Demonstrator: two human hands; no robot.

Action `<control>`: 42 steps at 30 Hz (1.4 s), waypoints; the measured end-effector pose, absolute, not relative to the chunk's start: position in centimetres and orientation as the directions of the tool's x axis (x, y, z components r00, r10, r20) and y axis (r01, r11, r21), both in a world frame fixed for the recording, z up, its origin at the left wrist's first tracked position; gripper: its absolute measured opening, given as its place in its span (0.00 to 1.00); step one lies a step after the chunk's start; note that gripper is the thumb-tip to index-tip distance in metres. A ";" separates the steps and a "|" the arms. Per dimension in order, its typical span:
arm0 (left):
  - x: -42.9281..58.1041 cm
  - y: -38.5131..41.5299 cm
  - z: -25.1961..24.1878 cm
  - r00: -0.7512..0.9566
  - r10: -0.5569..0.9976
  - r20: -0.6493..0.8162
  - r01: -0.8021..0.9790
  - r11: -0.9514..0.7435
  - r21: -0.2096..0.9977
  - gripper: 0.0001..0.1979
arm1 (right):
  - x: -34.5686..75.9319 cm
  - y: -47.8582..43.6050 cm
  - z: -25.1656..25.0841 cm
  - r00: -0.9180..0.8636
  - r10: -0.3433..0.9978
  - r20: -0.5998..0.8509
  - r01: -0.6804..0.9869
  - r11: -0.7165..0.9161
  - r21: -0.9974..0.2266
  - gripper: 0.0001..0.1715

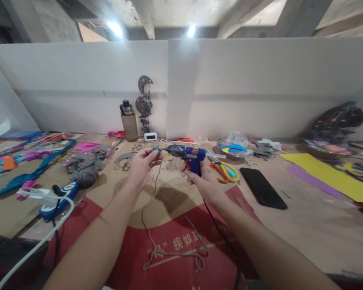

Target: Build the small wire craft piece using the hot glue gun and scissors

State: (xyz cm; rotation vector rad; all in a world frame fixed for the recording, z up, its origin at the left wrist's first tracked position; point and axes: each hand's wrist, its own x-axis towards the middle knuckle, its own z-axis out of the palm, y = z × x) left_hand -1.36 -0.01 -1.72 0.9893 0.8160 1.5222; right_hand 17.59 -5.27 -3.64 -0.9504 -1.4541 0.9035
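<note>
My right hand grips a blue hot glue gun by its handle, with a finger at the orange trigger. A pale glue stick pokes out of its back end, and a dark cord hangs below. In my left hand, thumb and fingers pinch a small teal-grey piece, too small to name. The gun's nozzle points at this piece, very close to it; whether they touch I cannot tell. A grey cord runs down from the left fingers and lies in loose loops on the red and tan cardboard.
Scissors with orange and yellow handles and a black phone lie right of the gun. A bottle stands at the back wall. At left are a blue-white power strip and grey decorated pieces. Yellow sheets lie far right.
</note>
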 end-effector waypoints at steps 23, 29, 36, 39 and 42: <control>0.4 -2.2 -2.0 -0.079 0.877 0.474 0.282 -0.437 0.854 0.06 | 15.6 -3.2 -3.9 -0.035 0.951 0.307 -0.101 0.303 -0.948 0.23; 1.0 -2.4 -2.4 -0.022 0.906 0.423 0.287 -0.400 0.871 0.08 | 14.0 -3.6 -4.1 -0.145 0.980 0.139 -0.372 0.076 -0.925 0.29; 1.1 -1.7 -2.9 0.080 0.970 0.231 -0.040 -0.228 0.973 0.12 | 15.0 -3.1 -4.0 0.061 0.957 0.282 -0.034 0.284 -0.958 0.13; 1.3 -1.7 -2.9 0.101 0.978 0.181 -0.120 -0.168 0.978 0.13 | 15.2 -3.4 -3.5 0.066 0.934 0.352 0.100 0.344 -0.933 0.09; 1.3 -1.7 -2.8 0.100 0.985 0.142 -0.167 -0.124 0.978 0.12 | 15.2 -3.8 -3.2 0.087 0.915 0.393 0.165 0.376 -0.912 0.09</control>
